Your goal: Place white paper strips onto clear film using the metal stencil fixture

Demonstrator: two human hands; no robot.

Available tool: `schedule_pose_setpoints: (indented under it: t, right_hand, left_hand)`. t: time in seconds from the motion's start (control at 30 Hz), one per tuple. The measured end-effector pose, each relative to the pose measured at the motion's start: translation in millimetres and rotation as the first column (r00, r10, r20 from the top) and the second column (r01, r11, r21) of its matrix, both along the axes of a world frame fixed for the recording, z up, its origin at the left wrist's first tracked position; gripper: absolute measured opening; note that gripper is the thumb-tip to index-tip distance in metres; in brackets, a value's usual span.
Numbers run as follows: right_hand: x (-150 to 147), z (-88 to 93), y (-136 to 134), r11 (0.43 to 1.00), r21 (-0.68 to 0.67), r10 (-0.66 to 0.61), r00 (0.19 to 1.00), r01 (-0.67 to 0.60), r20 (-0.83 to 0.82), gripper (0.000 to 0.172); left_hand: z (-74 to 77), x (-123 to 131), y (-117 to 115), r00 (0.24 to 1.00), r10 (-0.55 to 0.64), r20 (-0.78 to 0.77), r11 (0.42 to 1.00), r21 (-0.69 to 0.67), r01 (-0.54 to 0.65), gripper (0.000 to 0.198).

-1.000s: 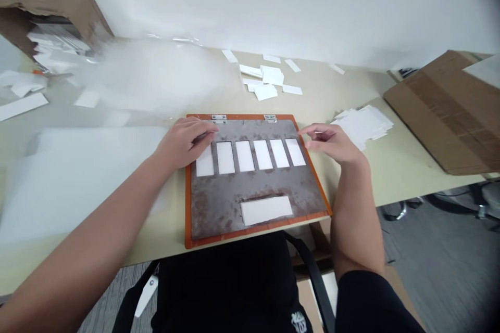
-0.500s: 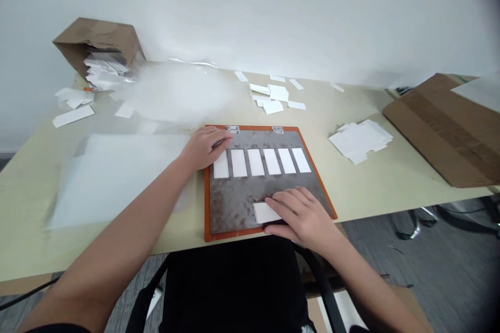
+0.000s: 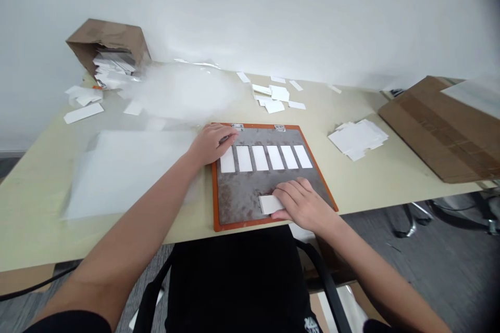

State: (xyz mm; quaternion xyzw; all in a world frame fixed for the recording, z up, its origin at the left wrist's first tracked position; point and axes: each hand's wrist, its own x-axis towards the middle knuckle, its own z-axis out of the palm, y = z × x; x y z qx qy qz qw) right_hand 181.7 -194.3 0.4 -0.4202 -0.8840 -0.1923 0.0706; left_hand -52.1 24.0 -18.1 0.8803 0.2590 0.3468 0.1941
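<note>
Pinching the card [image 3: 267, 205] near the board [image 3: 239, 192]'s front edge, the right hand [image 3: 300, 204] sat apart from the left hand [image 3: 212, 143]. The latter covered the rear left corner, its grip unclear.

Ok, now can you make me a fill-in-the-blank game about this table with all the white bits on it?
1. The flat grey metal plate with an orange border shows ____ white rectangles in a row.
2. Its far edge has ____ silver metal hinges.
3. The right hand grips a white rectangular piece; the number of hands touching that piece is ____.
4. The big brown cardboard box stands to the ____ of the flat white pile.

Missing words: six; two; one; right.
</note>
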Motion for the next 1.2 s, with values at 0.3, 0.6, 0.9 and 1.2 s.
schedule_pose_setpoints:
  t: [0.3, 0.6, 0.9, 1.2]
  right_hand:
    - [4, 26.3, 3, 1.000, -0.013, 0.008, 1.000, -0.008, 0.017, 0.046]
    - [17, 93.4, 29, 0.957, -0.281, 0.025, 0.988, -0.067, -0.150, 0.040]
    - [32, 162.3, 78, 0.746, -0.666, -0.268, 0.927, 0.025, -0.264, 0.044]
    - [41, 221.4, 150, 0.514, -0.824, -0.542, 0.835, 0.239, -0.095, 0.056]
  left_hand:
    - [4.2, 2, -4, 0.997, -0.012, 0.070, 0.997, -0.080, 0.017, 0.028]
    - [5.4, 1, -4, 0.943, 0.104, 0.316, 0.967, -0.253, -0.022, 0.044]
    - [3.8, 0, -3, 0.894, 0.102, 0.437, 0.947, -0.317, 0.047, 0.057]
    - [0.9, -2, 2, 0.866, 0.123, 0.484, 0.968, -0.253, 0.004, 0.060]
